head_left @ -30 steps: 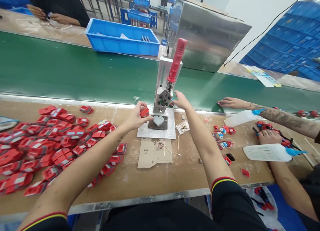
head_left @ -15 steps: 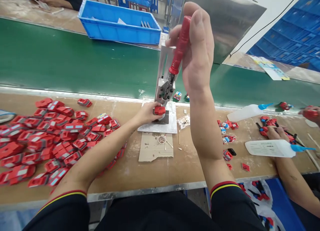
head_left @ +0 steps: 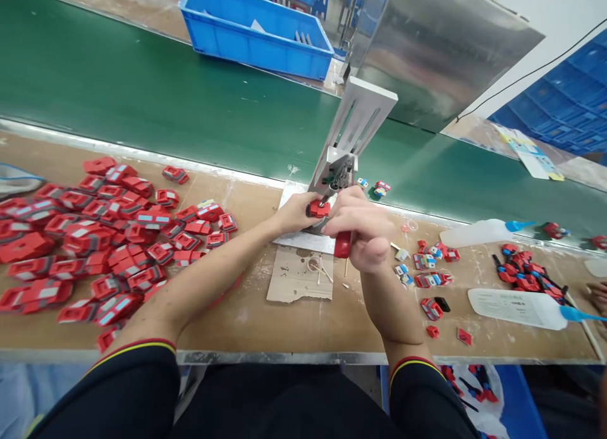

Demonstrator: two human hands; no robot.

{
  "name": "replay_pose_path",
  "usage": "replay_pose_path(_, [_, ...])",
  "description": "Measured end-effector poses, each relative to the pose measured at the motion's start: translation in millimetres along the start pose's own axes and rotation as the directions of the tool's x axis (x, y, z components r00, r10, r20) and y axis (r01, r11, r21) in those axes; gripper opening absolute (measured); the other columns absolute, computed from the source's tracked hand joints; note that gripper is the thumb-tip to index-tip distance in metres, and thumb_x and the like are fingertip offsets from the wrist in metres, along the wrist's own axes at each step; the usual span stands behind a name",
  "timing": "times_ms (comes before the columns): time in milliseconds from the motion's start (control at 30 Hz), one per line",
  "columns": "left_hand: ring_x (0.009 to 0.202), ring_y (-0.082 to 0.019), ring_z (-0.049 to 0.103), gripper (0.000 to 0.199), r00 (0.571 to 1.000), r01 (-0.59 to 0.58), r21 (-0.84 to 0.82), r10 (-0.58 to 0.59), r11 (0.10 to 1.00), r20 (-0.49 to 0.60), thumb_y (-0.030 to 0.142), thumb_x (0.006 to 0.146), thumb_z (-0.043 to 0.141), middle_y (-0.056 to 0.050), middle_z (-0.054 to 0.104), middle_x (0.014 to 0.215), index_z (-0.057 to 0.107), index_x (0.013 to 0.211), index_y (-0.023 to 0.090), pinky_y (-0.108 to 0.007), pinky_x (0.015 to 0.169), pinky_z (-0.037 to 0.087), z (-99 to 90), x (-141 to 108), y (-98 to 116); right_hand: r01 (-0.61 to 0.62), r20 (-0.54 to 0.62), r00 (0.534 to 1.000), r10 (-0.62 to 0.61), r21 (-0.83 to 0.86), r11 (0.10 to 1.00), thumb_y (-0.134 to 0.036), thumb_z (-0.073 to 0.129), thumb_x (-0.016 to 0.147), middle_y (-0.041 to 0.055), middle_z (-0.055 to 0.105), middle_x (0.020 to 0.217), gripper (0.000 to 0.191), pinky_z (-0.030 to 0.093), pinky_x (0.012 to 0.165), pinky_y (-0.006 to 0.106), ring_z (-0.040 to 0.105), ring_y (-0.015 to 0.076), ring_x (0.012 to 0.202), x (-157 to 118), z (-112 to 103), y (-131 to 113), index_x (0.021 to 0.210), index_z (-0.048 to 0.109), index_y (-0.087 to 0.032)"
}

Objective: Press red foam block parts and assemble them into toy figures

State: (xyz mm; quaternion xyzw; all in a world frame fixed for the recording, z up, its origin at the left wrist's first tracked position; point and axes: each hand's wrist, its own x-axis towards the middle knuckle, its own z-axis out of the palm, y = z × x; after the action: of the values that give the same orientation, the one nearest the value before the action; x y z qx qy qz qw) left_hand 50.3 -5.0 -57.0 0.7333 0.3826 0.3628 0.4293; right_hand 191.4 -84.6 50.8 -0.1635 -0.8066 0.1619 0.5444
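Note:
My left hand (head_left: pixel 296 212) is closed around the side of a small red toy part (head_left: pixel 321 209) and keeps it under the tip of a toggle press (head_left: pixel 353 119). The press's red lever handle (head_left: pixel 342 244) is pulled down low, with my right hand (head_left: pixel 364 227) wrapped over it. The plunger tip appears to meet the top of the part. Beneath the press lies a white base plate (head_left: pixel 303 240). A piece of cardboard (head_left: pixel 284 281) with cotton swabs (head_left: pixel 324 271) on it sits just in front.
A large pile of red toy parts (head_left: pixel 90 236) covers the left of the table. To the right are assembled pieces (head_left: pixel 429 278) and white squeeze bottles (head_left: pixel 516 307). A green conveyor belt (head_left: pixel 142 91) runs behind, with a blue crate (head_left: pixel 256 37) beyond it.
My right hand has swung the red lever from upright down toward me. My left hand still holds the toy part under the press. The neighbour's hand has left the parts at right.

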Motion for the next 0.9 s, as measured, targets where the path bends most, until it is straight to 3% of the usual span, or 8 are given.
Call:
replay_pose_path(100, [0.086, -0.018, 0.069, 0.022, 0.997, -0.077, 0.046, 0.076, 0.996, 0.025, 0.014, 0.075, 0.079, 0.002, 0.072, 0.084, 0.070, 0.095, 0.018, -0.029, 0.080, 0.052, 0.0, -3.6, -1.4, 0.013, -0.007, 1.000, -0.013, -0.079, 0.997, -0.065, 0.029, 0.107, -0.0012, 0.055, 0.060, 0.057, 0.050, 0.075, 0.049, 0.054, 0.0203, 0.056, -14.0, 3.6, 7.2, 0.086, 0.074, -0.036])
replay_pose_path(167, [0.088, -0.020, 0.071, 0.027, 0.994, -0.104, 0.062, 0.104, 0.993, 0.017, 0.015, 0.075, 0.079, -0.002, 0.076, 0.092, 0.071, 0.101, 0.017, -0.032, 0.082, 0.053, 1.5, -4.3, -4.7, -0.121, -0.221, 0.973, 0.072, -0.215, 0.969, -0.067, 0.039, 0.103, 0.0018, 0.059, 0.073, 0.046, 0.054, 0.082, 0.052, 0.062, 0.0242, 0.072, -18.1, 7.3, 4.8, 0.091, 0.072, -0.037])
replay_pose_path(267, [0.089, -0.022, 0.072, 0.031, 0.992, -0.124, 0.070, 0.124, 0.990, 0.003, 0.016, 0.078, 0.078, -0.006, 0.078, 0.098, 0.071, 0.108, 0.016, -0.034, 0.083, 0.054, 5.3, -4.4, -9.5, -0.498, -0.551, 0.744, 0.378, -0.079, 0.864, -0.061, 0.065, 0.091, 0.0056, 0.062, 0.107, 0.030, 0.059, 0.091, 0.049, 0.066, 0.0261, 0.102, -18.2, 12.7, -8.3, 0.106, 0.063, -0.035])
replay_pose_path(300, [0.089, -0.021, 0.072, 0.031, 0.992, -0.127, 0.071, 0.128, 0.989, 0.000, 0.017, 0.079, 0.077, -0.006, 0.078, 0.098, 0.071, 0.110, 0.016, -0.034, 0.083, 0.054, 6.3, -4.5, -10.5, -0.585, -0.538, 0.658, 0.526, 0.074, 0.807, -0.057, 0.072, 0.087, 0.0058, 0.061, 0.114, 0.034, 0.061, 0.090, 0.047, 0.066, 0.0251, 0.106, -17.8, 13.8, -14.0, 0.110, 0.060, -0.034])
replay_pose_path(367, [0.087, -0.021, 0.071, 0.030, 0.991, -0.135, 0.073, 0.135, 0.988, -0.001, 0.017, 0.081, 0.076, -0.005, 0.077, 0.095, 0.071, 0.110, 0.016, -0.034, 0.083, 0.053, 7.4, -5.1, -10.9, -0.688, -0.341, 0.527, 0.778, 0.366, 0.627, -0.049, 0.079, 0.082, 0.0047, 0.061, 0.118, 0.041, 0.063, 0.080, 0.040, 0.068, 0.0220, 0.101, -17.4, 13.7, -25.3, 0.112, 0.056, -0.033])
replay_pose_path(467, [0.085, -0.022, 0.071, 0.024, 0.990, -0.143, 0.076, 0.142, 0.987, 0.012, 0.018, 0.082, 0.077, -0.004, 0.075, 0.089, 0.072, 0.105, 0.016, -0.034, 0.082, 0.052, 6.4, -5.7, -8.9, -0.745, -0.071, 0.408, 0.910, 0.551, 0.377, -0.040, 0.084, 0.080, 0.0015, 0.064, 0.111, 0.045, 0.059, 0.062, 0.033, 0.066, 0.0169, 0.083, -16.8, 8.0, -37.9, 0.114, 0.055, -0.034])
replay_pose_path(700, [0.084, -0.023, 0.070, 0.022, 0.986, -0.164, 0.141, 0.160, 0.976, 0.043, 0.014, 0.083, 0.073, -0.006, 0.075, 0.090, 0.073, 0.104, 0.016, -0.035, 0.080, 0.051, 2.6, -2.0, -4.9, -0.764, 0.074, 0.380, 0.922, 0.586, 0.268, -0.039, 0.078, 0.087, -0.0006, 0.066, 0.099, 0.026, 0.055, 0.056, 0.028, 0.058, 0.0108, 0.067, -11.8, -5.1, -44.0, 0.100, 0.057, -0.029])
replay_pose_path(900, [0.087, -0.022, 0.072, 0.028, 0.979, -0.205, 0.147, 0.203, 0.968, 0.028, 0.014, 0.083, 0.072, -0.007, 0.078, 0.094, 0.074, 0.110, 0.014, -0.032, 0.082, 0.052, 3.3, -2.0, -9.2, -0.752, 0.148, 0.324, 0.934, 0.640, 0.159, -0.040, 0.081, 0.081, -0.0087, 0.049, 0.070, 0.032, 0.042, 0.045, 0.022, 0.043, 0.0066, 0.051, -2.1, 9.9, -42.1, 0.099, 0.058, -0.027])
